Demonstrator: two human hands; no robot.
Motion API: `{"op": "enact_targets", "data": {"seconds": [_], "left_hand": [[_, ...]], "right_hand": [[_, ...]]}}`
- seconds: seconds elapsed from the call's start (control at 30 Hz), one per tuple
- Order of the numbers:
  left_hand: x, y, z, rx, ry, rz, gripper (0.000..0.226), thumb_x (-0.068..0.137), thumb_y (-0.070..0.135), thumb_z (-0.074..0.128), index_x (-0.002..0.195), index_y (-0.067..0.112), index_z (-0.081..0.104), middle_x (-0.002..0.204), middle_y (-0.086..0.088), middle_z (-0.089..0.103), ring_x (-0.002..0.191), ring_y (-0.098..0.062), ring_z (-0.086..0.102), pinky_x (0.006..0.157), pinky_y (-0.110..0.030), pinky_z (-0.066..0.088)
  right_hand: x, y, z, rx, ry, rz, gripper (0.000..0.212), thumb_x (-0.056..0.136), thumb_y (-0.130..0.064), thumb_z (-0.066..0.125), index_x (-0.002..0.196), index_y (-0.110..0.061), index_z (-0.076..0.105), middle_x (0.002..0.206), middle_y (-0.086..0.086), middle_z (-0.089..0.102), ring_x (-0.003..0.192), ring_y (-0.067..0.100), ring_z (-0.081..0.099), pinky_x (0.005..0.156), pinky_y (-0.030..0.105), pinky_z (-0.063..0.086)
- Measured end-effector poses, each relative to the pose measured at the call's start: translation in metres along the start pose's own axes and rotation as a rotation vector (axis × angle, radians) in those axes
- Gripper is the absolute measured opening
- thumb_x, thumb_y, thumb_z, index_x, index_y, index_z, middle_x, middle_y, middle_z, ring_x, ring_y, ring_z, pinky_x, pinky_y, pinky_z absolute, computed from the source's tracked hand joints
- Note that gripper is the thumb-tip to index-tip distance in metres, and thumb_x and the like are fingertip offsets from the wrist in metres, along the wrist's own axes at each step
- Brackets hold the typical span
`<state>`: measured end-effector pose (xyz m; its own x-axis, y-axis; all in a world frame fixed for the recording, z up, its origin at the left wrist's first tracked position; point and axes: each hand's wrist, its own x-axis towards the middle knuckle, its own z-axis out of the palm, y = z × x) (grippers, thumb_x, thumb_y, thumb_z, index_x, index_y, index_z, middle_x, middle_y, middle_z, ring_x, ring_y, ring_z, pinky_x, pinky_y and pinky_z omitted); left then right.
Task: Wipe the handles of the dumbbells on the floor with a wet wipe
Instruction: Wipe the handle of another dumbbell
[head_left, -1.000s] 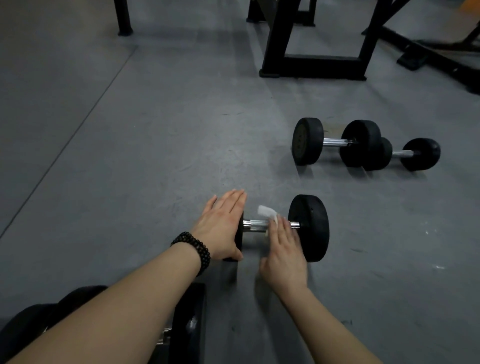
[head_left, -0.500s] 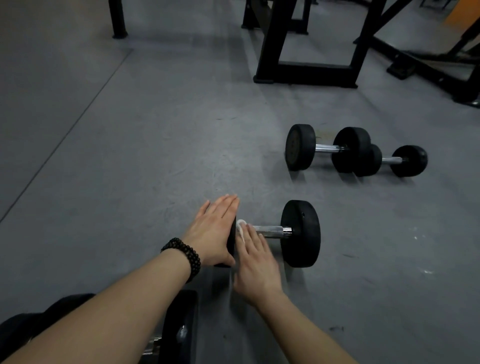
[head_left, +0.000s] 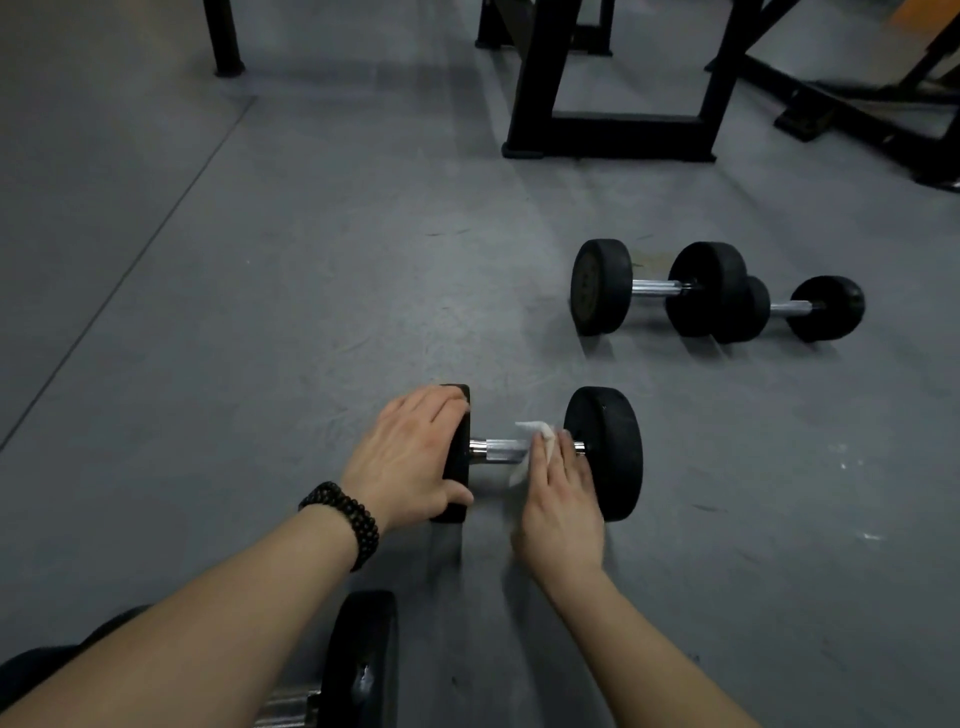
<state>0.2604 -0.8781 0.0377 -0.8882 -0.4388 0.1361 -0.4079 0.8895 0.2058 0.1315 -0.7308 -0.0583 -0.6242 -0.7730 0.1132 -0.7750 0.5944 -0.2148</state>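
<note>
Down on the floor (head_left: 260, 338), near its middle, lies the dumbbell (head_left: 605, 452) getting the treatment right now. Left hand (head_left: 410, 457) is spread flat over the left weight, thumb hooked under its near edge, pinning it so it can't roll. Right hand (head_left: 563, 499) is curled over the chrome handle (head_left: 496, 449) with the wipe (head_left: 530, 441) pressed under the fingers, white corners poking out above and below the bar. The wipe sits at the right end of the handle, close up against the right weight; the stretch toward the left weight is bare and shining.

Progress check: I'd call this mid-job. One handle is being wiped, and whether its whole length has been covered can't be told from this. Two more dumbbells (head_left: 660, 288) lie end to end toward the far right of the floor, well apart from the hands, handles uncovered and no wipe near them, so those look like they're waiting. Another dumbbell (head_left: 363, 665) peeks in at the near edge between the forearms, partly cut off; whether it's been done, I can't say.

Containers? None in sight: no wipe pack, no bin, just a black rack frame (head_left: 613, 135) across the far side.
</note>
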Motion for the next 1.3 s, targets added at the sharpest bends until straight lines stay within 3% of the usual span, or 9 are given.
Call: {"op": "enact_targets", "data": {"seconds": [0.17, 0.3, 0.5, 0.6, 0.7, 0.83, 1.0, 1.13, 1.3], "left_hand": [[0.0, 0.004, 0.018, -0.016, -0.014, -0.066, 0.112, 0.075, 0.06, 0.07, 0.157, 0.012, 0.01, 0.165, -0.002, 0.007, 0.151, -0.014, 0.003, 0.123, -0.036, 0.005], [0.016, -0.001, 0.022, 0.062, -0.158, -0.106, 0.151, 0.051, 0.075, 0.078, 0.155, 0.013, -0.012, 0.164, 0.001, -0.013, 0.15, -0.015, -0.015, 0.123, -0.043, -0.002], [0.023, -0.003, 0.025, 0.015, -0.122, -0.116, 0.138, 0.061, 0.057, 0.081, 0.155, 0.014, -0.009, 0.164, -0.001, -0.008, 0.15, -0.015, -0.011, 0.122, -0.038, -0.005], [0.027, -0.005, 0.023, 0.039, -0.161, -0.121, 0.145, 0.055, 0.054, 0.088, 0.156, 0.014, -0.009, 0.164, 0.0, -0.008, 0.151, -0.016, -0.01, 0.123, -0.04, -0.002], [0.028, -0.003, 0.02, 0.055, -0.189, -0.134, 0.147, 0.053, 0.053, 0.089, 0.155, 0.014, -0.009, 0.164, 0.0, -0.008, 0.151, -0.017, -0.009, 0.123, -0.042, 0.0], [0.033, -0.006, 0.02, 0.031, -0.188, -0.146, 0.143, 0.056, 0.052, 0.086, 0.155, 0.013, -0.009, 0.164, -0.001, -0.008, 0.151, -0.016, -0.009, 0.123, -0.04, 0.0], [0.037, -0.009, 0.018, 0.025, -0.187, -0.14, 0.147, 0.052, 0.052, 0.09, 0.156, 0.012, -0.007, 0.164, -0.001, -0.006, 0.151, -0.017, -0.006, 0.123, -0.039, 0.001], [0.033, -0.006, 0.02, 0.014, -0.193, -0.143, 0.146, 0.055, 0.051, 0.089, 0.156, 0.014, -0.009, 0.164, 0.0, -0.008, 0.151, -0.017, -0.009, 0.124, -0.041, 0.002], [0.035, -0.006, 0.019, 0.017, -0.185, -0.147, 0.146, 0.054, 0.05, 0.09, 0.156, 0.013, -0.008, 0.164, -0.001, -0.008, 0.151, -0.017, -0.009, 0.124, -0.041, 0.003]], "right_hand": [[0.005, -0.045, 0.011, 0.083, -0.018, -0.231, 0.086, 0.085, -0.023, 0.053, 0.157, -0.007, 0.008, 0.164, 0.006, 0.0, 0.151, 0.022, -0.005, 0.123, 0.035, 0.0], [0.013, -0.011, 0.003, -0.022, -0.034, 0.015, 0.097, 0.084, -0.026, 0.063, 0.156, -0.005, 0.002, 0.164, 0.013, 0.002, 0.151, 0.026, -0.001, 0.12, 0.037, -0.003], [0.016, -0.049, 0.007, 0.098, -0.077, -0.2, 0.099, 0.082, -0.023, 0.059, 0.157, -0.011, -0.004, 0.164, 0.004, -0.01, 0.15, 0.019, -0.013, 0.123, 0.038, 0.002], [0.022, -0.021, 0.005, 0.023, -0.019, -0.067, 0.097, 0.076, -0.013, 0.062, 0.156, -0.009, 0.006, 0.164, 0.012, 0.012, 0.151, 0.025, 0.005, 0.121, 0.044, 0.019], [0.021, -0.018, 0.001, 0.033, -0.04, 0.124, 0.097, 0.081, -0.017, 0.06, 0.155, -0.003, -0.001, 0.164, 0.015, 0.004, 0.152, 0.028, -0.002, 0.123, 0.039, 0.003], [0.025, -0.054, 0.002, 0.1, -0.083, -0.146, 0.098, 0.084, -0.023, 0.057, 0.156, -0.01, -0.007, 0.163, 0.002, -0.015, 0.149, 0.019, -0.017, 0.123, 0.037, -0.004], [0.031, -0.019, 0.003, 0.026, 0.049, 0.154, 0.098, 0.07, -0.016, 0.066, 0.154, -0.002, 0.018, 0.161, 0.015, 0.021, 0.15, 0.028, 0.015, 0.12, 0.04, 0.013], [0.027, -0.043, 0.009, 0.016, -0.078, -0.141, 0.091, 0.086, -0.029, 0.054, 0.156, -0.005, 0.0, 0.164, 0.011, -0.006, 0.15, 0.024, -0.011, 0.12, 0.037, -0.006], [0.028, -0.027, 0.006, -0.056, -0.01, -0.111, 0.081, 0.076, -0.024, 0.06, 0.151, -0.009, 0.036, 0.159, 0.015, 0.028, 0.149, 0.029, 0.02, 0.121, 0.041, 0.015]]}}
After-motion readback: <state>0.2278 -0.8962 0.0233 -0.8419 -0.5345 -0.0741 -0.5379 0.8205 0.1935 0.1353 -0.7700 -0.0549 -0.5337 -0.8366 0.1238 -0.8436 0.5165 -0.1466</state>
